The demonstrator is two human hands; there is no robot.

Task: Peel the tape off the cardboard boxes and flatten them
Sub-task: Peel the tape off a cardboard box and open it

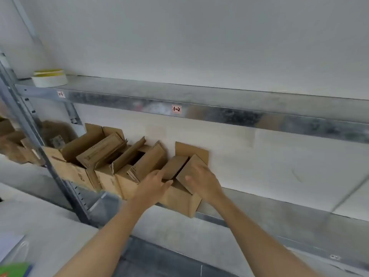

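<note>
On the shelf, left hand and right hand fingers clasp one open cardboard box; four boxes stand left of them.

Both hands on shelved cardboard box

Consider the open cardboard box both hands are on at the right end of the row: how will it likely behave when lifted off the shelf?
The cardboard box is probably light: its flaps stand open and nothing shows inside. Its loose flaps will likely flop or fold under the left hand and right hand. With its corner overhanging the shelf edge, it may tip forward if nudged.
</note>
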